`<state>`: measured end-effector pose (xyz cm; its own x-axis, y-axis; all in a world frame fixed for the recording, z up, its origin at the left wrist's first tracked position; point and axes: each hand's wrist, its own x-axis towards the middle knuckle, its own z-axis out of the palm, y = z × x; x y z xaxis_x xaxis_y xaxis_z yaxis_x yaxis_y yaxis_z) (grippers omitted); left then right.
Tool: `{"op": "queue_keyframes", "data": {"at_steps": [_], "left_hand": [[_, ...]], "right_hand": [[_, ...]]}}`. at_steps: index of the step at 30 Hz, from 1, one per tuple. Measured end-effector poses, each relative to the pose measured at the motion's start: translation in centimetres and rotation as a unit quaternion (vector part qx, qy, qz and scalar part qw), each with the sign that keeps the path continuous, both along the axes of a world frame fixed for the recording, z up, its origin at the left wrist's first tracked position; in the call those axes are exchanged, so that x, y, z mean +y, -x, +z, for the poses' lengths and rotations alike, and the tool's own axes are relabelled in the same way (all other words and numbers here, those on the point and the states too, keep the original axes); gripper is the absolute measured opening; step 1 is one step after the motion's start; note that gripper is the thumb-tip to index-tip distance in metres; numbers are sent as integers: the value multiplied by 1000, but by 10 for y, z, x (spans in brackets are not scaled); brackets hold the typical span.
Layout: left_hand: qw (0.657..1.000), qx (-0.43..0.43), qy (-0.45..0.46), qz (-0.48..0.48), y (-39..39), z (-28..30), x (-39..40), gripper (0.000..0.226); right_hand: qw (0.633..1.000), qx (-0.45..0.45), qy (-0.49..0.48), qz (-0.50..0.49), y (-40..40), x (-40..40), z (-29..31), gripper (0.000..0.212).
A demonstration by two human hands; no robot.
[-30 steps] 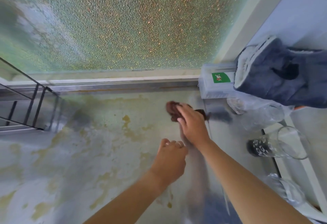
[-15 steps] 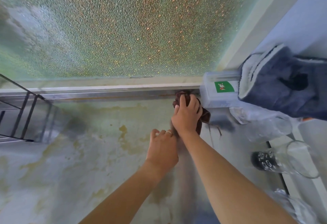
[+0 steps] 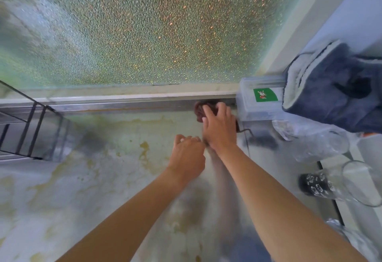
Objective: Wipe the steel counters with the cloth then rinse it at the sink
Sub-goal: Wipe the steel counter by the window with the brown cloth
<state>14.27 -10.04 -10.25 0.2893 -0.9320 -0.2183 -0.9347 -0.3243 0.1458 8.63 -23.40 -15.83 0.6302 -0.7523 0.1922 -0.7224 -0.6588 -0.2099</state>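
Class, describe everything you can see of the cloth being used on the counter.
The cloth is dark reddish-brown, bunched into a crumpled wad, seemingly soft fabric. It sits at the back edge of the stained steel counter, against the metal ledge beneath the textured window, just left of a clear plastic box. The right hand presses on it, covering most of it; a loose thread trails out at the right.
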Motion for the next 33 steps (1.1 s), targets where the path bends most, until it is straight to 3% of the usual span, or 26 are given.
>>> {"op": "queue_keyframes", "data": {"at_steps": [5,9,15,18,23,29,33], "left_hand": [[1000,-10,-6,-6,-11,-2,-6,23],[998,49,-23,-9,-21,0,-7,17],[995,98,-31,7,-30,-1,-6,22],[994,92,-50,-3,-29,4,-10,19],[993,96,-68,-9,-35,7,-12,25],[991,121,-45,33,-45,-2,-15,41],[991,125,-50,21,-44,1,-11,35]], "right_hand": [[997,-5,-26,-71,5,-2,1,34],[998,7,-40,41,-26,7,3,37],[996,25,14,85,-35,2,3,31],[998,45,33,23,-24,2,5,34],[993,3,-32,-111,-14,2,4,34],[998,-18,-22,56,-46,9,5,31],[998,25,45,44,-24,-3,3,25]]}}
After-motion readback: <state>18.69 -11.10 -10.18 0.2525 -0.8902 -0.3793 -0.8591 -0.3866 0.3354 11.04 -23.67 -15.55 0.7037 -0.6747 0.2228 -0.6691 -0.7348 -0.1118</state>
